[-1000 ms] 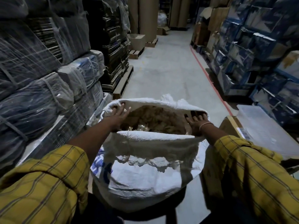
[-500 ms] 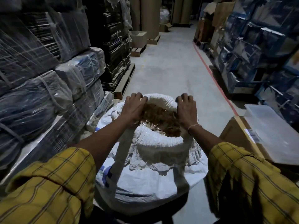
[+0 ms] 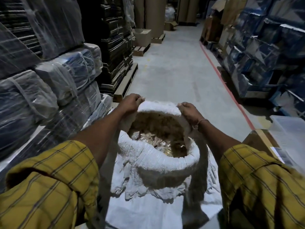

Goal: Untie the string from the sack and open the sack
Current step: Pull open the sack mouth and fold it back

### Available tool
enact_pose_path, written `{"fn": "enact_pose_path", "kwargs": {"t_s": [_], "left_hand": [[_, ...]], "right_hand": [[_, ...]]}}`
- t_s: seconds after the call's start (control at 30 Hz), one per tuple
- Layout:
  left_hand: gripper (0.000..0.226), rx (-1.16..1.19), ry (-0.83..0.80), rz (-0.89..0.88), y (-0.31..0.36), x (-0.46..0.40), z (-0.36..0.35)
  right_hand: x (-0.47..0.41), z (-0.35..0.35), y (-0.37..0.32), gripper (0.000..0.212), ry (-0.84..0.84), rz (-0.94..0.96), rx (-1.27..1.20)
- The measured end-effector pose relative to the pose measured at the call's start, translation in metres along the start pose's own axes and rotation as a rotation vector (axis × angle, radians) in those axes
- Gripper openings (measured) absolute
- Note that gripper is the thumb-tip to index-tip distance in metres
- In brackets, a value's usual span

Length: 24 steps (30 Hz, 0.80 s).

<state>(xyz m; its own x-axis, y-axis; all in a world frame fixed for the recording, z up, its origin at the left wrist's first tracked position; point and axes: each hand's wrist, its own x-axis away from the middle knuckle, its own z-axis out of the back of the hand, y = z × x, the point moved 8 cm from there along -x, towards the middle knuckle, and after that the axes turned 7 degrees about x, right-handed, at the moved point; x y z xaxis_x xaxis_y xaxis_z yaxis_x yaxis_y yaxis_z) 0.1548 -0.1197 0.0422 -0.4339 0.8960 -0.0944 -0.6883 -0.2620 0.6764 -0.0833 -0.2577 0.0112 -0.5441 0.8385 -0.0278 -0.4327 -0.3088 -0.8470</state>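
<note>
A dim warehouse aisle of wrapped bales and stacked cartons. The left hand (image 3: 130, 104) at eleven o'clock and the right hand (image 3: 189, 111) at one o'clock, apart, each pinch the far rim of the sack (image 3: 158, 164), which stands on the floor between the forearms. Best to roll the rim down evenly, keeping the brownish contents (image 3: 158, 134) inside. No string visible.
</note>
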Motion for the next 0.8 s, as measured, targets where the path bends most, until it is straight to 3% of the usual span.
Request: {"fn": "enact_pose_path", "kwargs": {"t_s": [0.1,0.2,0.27,0.37,0.5,0.63,0.7,0.8], "left_hand": [[0.050,0.042,-0.140,0.075,-0.019,-0.011,-0.010],[0.039,0.058,-0.079,0.129,-0.041,-0.019,-0.021],[0.037,-0.022,0.029,0.124,-0.049,-0.016,-0.025],[0.037,-0.108,0.173,0.013,-0.033,-0.002,-0.028],[0.031,-0.279,0.308,-0.191,0.007,0.018,-0.021],[0.024,-0.333,0.350,-0.444,0.054,0.051,-0.007],[0.020,-0.326,0.257,-0.552,0.069,0.070,-0.003],[0.026,-0.145,-0.241,-0.431,0.069,0.099,-0.014]], "right_hand": [[-0.020,-0.014,0.023,0.028,-0.179,-0.143,0.015],[-0.031,-0.029,0.045,0.024,-0.282,-0.303,0.098],[-0.036,-0.030,0.042,0.025,-0.186,-0.240,0.306],[-0.027,-0.026,0.032,0.042,0.084,-0.176,0.442],[0.004,-0.016,-0.017,0.034,0.410,0.082,0.723],[0.042,-0.002,-0.058,0.025,0.536,0.295,0.782],[0.057,0.001,-0.070,0.020,0.446,0.400,0.749],[0.084,-0.003,-0.082,0.011,-0.060,0.392,0.573]]}}
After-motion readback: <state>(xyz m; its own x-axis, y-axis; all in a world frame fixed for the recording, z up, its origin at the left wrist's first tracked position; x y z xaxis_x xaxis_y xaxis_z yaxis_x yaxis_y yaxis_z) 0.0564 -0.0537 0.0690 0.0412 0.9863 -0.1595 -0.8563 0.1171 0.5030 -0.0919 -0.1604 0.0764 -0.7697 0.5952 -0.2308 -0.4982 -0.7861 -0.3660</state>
